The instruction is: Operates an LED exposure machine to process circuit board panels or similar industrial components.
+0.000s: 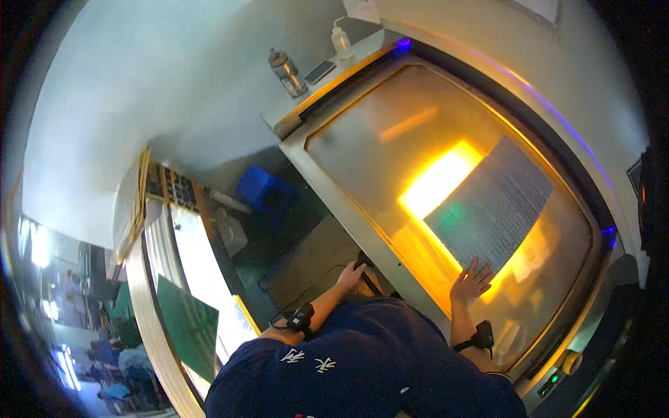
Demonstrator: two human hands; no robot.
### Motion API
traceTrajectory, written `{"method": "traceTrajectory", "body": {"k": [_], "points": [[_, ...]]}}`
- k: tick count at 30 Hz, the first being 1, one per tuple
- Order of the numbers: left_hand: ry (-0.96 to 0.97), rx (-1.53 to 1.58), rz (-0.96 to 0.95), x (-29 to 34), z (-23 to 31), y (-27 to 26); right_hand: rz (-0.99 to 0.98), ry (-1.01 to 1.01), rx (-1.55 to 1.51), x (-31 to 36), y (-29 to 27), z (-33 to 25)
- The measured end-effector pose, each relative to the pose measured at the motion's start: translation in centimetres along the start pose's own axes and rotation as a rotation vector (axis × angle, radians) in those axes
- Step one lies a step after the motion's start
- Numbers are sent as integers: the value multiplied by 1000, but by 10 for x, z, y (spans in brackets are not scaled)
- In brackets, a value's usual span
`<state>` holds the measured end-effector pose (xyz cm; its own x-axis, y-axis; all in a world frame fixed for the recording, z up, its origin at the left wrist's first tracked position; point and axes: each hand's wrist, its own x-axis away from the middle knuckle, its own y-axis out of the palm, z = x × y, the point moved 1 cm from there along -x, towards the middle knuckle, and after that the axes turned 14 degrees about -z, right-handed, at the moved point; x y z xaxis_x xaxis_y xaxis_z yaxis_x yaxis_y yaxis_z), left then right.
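My right hand (pixel 473 280) lies with its fingers spread at the near corner of a grey, finely patterned sheet (pixel 491 202). The sheet rests on a large framed glass-like surface (pixel 362 125), lit from below with bright yellow light. My left hand (pixel 352 276) is beside the near edge of this frame, its fingers closed round a dark handle (pixel 362 260). What the handle belongs to is mostly hidden by my body. Black bands with small boxes are on both my wrists.
On the ledge beyond the frame stand a bottle (pixel 288 73), a phone (pixel 320 72) and a white squeeze bottle (pixel 341 40). To the left is a brightly lit table with a green panel (pixel 187 326). A blue bin (pixel 263 189) sits on the floor between.
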<state>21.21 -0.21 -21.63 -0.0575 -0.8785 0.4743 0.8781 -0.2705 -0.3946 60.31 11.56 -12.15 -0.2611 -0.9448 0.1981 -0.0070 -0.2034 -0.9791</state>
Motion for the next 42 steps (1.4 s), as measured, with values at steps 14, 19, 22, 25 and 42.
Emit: {"method": "traceTrajectory", "body": {"k": [14, 19, 22, 25, 42], "points": [[-158, -193, -915, 86, 22, -28, -863, -725, -1375, 100, -23, -9], [-271, 249, -908, 84, 51, -49, -896, -813, -1121, 189, 31, -36], [-155, 10, -840, 80, 78, -55, -1357, -122, -556, 151, 57, -41], [-251, 197, -856, 86, 92, -61, -191, -182, -415, 145, 149, -22], [-246, 1074, -261, 100, 4, -282, -274, 347, -665, 225, 99, -72]]}}
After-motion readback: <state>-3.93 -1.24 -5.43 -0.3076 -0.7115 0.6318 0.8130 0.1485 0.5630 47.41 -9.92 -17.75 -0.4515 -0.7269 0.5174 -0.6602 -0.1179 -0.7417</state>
